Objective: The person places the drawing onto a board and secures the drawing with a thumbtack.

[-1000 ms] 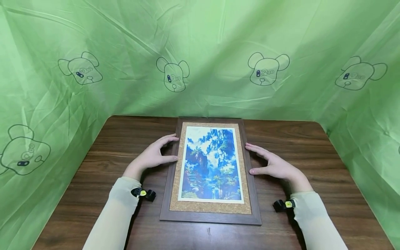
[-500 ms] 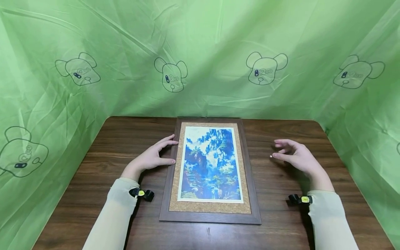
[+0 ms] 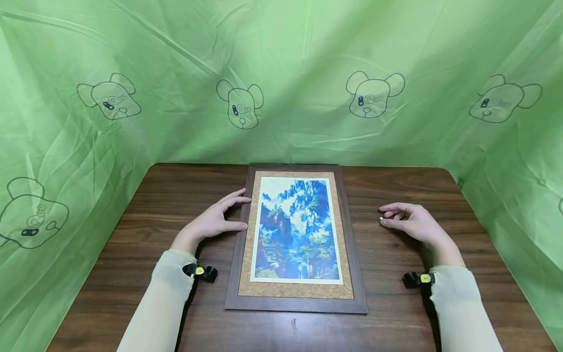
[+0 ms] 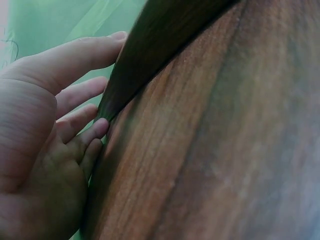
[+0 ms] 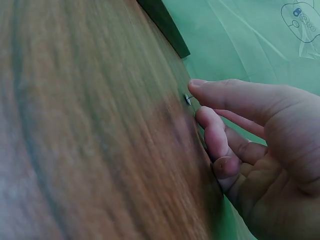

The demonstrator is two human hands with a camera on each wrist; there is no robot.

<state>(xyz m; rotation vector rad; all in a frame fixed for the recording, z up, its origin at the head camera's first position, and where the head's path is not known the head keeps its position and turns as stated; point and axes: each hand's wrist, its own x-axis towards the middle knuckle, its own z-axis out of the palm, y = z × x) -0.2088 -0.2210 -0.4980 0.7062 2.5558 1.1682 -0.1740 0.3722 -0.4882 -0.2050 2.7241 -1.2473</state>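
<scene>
A brown-framed cork board [image 3: 296, 290] lies flat on the table with a blue landscape picture [image 3: 299, 230] over its cork. At the frame's left side, my left hand [image 3: 212, 219] rests its thumb and fingertips, spread apart; the left wrist view shows them along the frame's edge [image 4: 150, 55]. Off to the right of the board, my right hand [image 3: 413, 222] is low over the table, thumb extended and other fingers bent. Right at its thumb tip is a tiny thumbtack [image 5: 188, 99] with a pale round head and short pin. No grip on it shows.
Dark wood-grain tabletop [image 3: 176, 190] surrounds the board. Green cloth [image 3: 281, 98] printed with bear outlines hangs behind and at both sides. Each wrist wears a small black camera [image 3: 206, 273].
My right hand has left the board's right edge and moved right, then slightly back left with its thumb coming to the thumbtack. My left hand has stayed at the frame.
</scene>
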